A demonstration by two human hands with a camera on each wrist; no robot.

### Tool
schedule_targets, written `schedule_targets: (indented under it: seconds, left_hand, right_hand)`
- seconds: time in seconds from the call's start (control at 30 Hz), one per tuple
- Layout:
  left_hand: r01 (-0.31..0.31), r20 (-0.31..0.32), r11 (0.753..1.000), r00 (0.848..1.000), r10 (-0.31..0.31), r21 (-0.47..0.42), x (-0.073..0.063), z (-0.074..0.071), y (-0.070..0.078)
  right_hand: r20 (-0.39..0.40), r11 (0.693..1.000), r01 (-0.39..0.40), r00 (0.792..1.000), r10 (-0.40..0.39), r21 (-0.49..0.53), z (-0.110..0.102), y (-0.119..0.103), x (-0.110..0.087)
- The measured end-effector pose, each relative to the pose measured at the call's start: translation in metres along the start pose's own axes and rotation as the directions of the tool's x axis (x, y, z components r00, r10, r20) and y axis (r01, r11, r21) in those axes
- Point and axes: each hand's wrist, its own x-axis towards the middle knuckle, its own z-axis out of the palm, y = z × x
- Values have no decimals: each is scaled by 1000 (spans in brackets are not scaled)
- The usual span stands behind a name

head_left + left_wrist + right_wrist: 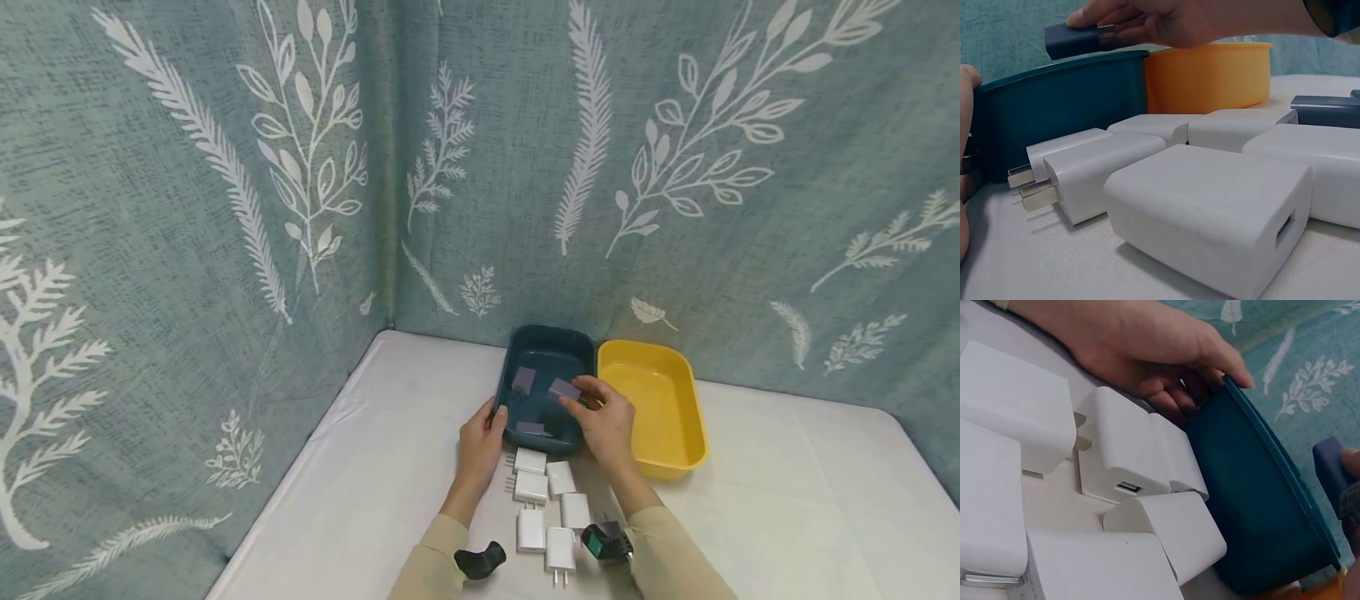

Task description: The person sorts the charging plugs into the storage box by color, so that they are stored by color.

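Note:
My right hand (pixel 609 423) pinches a dark purple plug-in charger (pixel 564 389) between thumb and fingers, above the dark teal plastic bin (pixel 553 335). In the left wrist view this charger (pixel 1072 41) hangs just over the bin's rim, its metal prongs toward the palm. At the bin's left side, my left hand (pixel 481 446) holds the wall, with the thumb over the rim and the fingers against the outside. Two more purple chargers lie in the bin, one at the left (pixel 523 381) and one near the front wall (pixel 529 428).
Several white chargers (pixel 531 530) lie in a cluster on the white cloth in front of the bin. Another dark charger (pixel 1325 112) lies to their right, partly hidden by the right wrist camera (pixel 606 543). A yellow bin (pixel 693 417) stands against the teal one. Patterned curtains (pixel 495 167) hang behind.

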Motion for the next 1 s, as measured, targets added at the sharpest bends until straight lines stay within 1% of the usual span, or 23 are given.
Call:
schedule_targets:
  seconds: [0.13,0.4,0.67,0.87,1.0]
  left_hand:
    - [-6,-3,1000,1000,6,-6,2,0,-1]
    - [2,-8,1000,1000,-1,20,1,1,-3]
    - [-4,-7,1000,1000,4,21,1,2,-2]
    - [1,-4,1000,1000,-1,18,0,2,0]
    - [11,-2,1000,1000,-11,20,-1,2,0]
  right_hand:
    - [-3,1000,3,1000,-3,-8,2,-1,1]
    - [3,999,-32,999,32,-7,6,-3,2]
    - [-18,999,-36,999,36,-14,7,-2,4]
    - [-35,999,-43,998,44,10,6,-1,4]
    - [-52,998,-27,998,30,49,5,1,5]
